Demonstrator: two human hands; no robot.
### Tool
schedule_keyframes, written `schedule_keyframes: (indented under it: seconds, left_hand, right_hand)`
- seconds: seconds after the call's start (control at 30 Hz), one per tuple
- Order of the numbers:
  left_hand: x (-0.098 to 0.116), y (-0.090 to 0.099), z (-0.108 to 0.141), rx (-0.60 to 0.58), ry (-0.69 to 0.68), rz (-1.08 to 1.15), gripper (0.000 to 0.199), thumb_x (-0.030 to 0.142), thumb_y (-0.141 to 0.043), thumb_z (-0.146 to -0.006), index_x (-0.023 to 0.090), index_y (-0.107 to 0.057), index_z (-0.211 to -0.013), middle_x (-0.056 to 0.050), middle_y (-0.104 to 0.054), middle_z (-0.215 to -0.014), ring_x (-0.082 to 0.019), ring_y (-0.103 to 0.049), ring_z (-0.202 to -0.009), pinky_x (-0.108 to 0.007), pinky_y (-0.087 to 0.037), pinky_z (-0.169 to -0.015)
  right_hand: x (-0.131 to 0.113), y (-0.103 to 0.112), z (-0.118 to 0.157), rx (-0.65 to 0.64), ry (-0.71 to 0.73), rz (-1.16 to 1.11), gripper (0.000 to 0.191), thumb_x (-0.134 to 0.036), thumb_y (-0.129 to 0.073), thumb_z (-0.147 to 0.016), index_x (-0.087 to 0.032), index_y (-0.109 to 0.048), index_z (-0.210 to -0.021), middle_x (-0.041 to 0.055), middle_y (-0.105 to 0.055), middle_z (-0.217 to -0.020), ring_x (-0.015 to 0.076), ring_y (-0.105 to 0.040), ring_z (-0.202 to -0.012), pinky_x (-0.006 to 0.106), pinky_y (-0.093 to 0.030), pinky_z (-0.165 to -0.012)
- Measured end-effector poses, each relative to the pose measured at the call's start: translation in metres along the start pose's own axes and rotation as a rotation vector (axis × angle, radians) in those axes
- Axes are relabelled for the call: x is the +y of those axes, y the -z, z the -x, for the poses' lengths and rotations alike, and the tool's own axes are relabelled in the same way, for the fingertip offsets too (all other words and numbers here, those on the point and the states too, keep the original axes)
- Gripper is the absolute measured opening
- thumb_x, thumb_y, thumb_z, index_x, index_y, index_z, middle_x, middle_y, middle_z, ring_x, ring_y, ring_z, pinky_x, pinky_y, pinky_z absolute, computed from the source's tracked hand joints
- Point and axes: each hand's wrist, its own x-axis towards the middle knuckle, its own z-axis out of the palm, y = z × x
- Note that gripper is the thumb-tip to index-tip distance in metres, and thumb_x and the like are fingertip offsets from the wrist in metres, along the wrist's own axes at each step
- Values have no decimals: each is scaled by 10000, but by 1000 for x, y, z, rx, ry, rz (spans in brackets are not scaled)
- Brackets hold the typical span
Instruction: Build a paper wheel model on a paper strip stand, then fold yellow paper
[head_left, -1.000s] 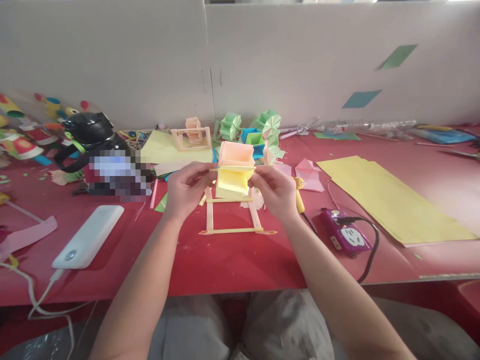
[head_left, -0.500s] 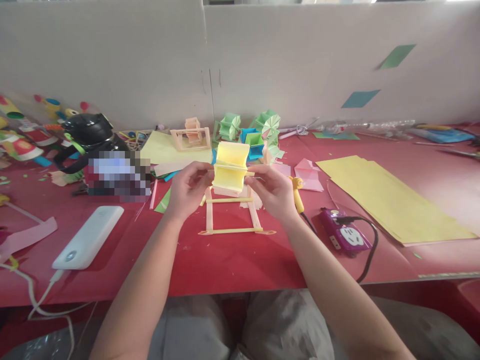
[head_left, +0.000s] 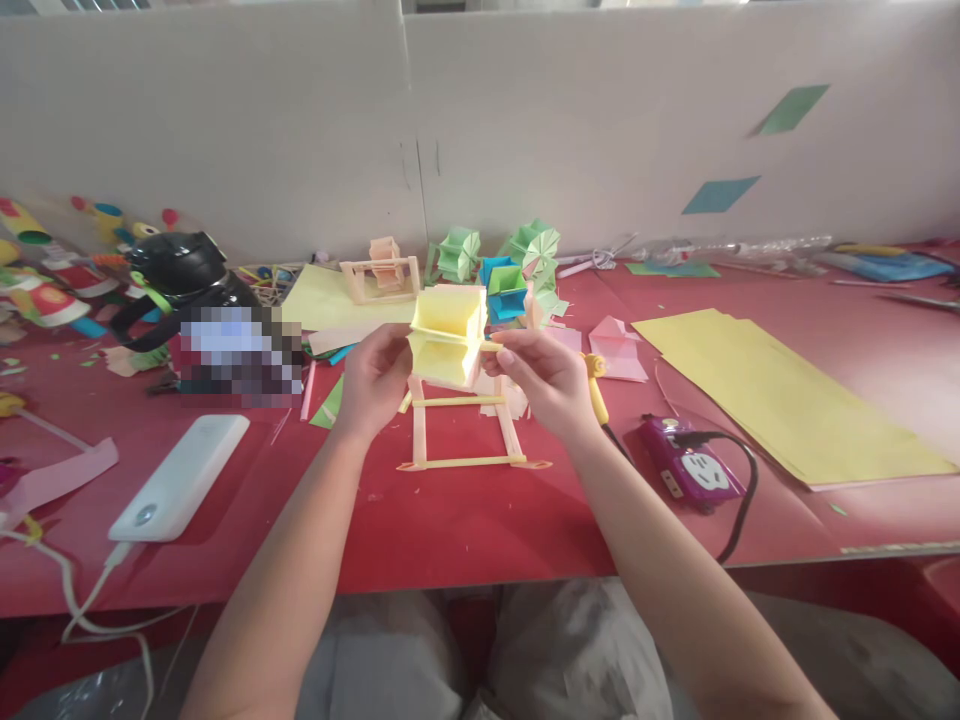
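Holding a folded paper wheel (head_left: 448, 335), yellow pleats with a pinkish edge, at center frame, raised over the red table (head_left: 465, 540). Right hand (head_left: 544, 380), right of center: thumb and index finger pinch a thin yellow rod (head_left: 491, 347) sticking out of the wheel's right side. Left hand (head_left: 379, 385), left of center: fingers curled in at the wheel's left edge, tips hidden there; can't tell what exactly they pinch.

Just below the wheel in the picture, a paper-strip frame (head_left: 420, 430) lies on the table, pale side strips with yellow crossbars. Right of the right hand, a yellow glue gun (head_left: 598, 400), partly hidden, then a purple power strip (head_left: 694, 465) with a black cord plugged in. Right side: yellow sheets (head_left: 772, 400), overlapping. Pink folded paper (head_left: 619, 350) near their left corner.

Upper middle, near the wall (head_left: 225, 100): a peach wheel (head_left: 386, 262) in its own stand, green pleated wheels (head_left: 534, 245), a blue-and-green wheel (head_left: 505, 290). Left side: black bottle (head_left: 176, 265), blurred patch in front of it; white power bank (head_left: 180, 478) with cable, lower left. Upper right: a green paper piece (head_left: 795, 108) and a blue paper piece (head_left: 721, 194) on the wall.
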Motion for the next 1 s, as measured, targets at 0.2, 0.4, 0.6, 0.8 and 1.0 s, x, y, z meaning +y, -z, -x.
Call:
schedule_keyframes:
  seconds: [0.2, 0.4, 0.6, 0.8, 1.0]
  left_hand:
    - [-8, 1, -2, 3, 89, 94, 292, 411, -763, -785, 178, -743, -960, -62, -761, -994, -224, -697, -930, -323, -557, -838]
    - [-10, 2, -1, 7, 152, 159, 337, 479, -753, -810, 187, -756, -977, -67, -764, -986, -224, -706, -921, -317, -558, -813]
    - [-5, 3, -1, 18, 179, 179, 354, 508, -769, -795, 186, -763, -940, -69, -760, -945, -210, -701, -859, -285, -539, -732]
    - [-2, 5, -1, -9, 178, 178, 333, 499, -774, -798, 185, -778, -911, -59, -748, -881, -189, -683, -798, -261, -516, -683]
    - [1, 4, 0, -26, 202, 205, 343, 517, -773, -793, 181, -763, -858, -39, -712, -762, -160, -645, -676, -247, -482, -607]
  right_hand:
    - [-4, -1, 1, -39, -19, -33, 251, -406, -714, -883, -198, -764, -1013, 42, -764, -838, 166, -736, -741, 345, -646, -745]
    - [-2, 7, 3, -62, 10, 32, 219, -365, -747, -853, -190, -785, -980, 46, -764, -820, 167, -735, -711, 336, -652, -694]
    - [-6, 15, 1, -152, 17, 128, 182, -345, -711, -873, -197, -788, -946, 48, -758, -831, 155, -717, -702, 323, -635, -689]
    - [-7, 16, 1, -175, 99, 302, 82, -229, -661, -860, -184, -729, -854, 22, -703, -753, 137, -648, -670, 275, -539, -606]
    - [-10, 15, 2, -154, 244, 486, 65, -158, -615, -841, -192, -650, -796, -8, -648, -709, 110, -564, -640, 250, -457, -577]
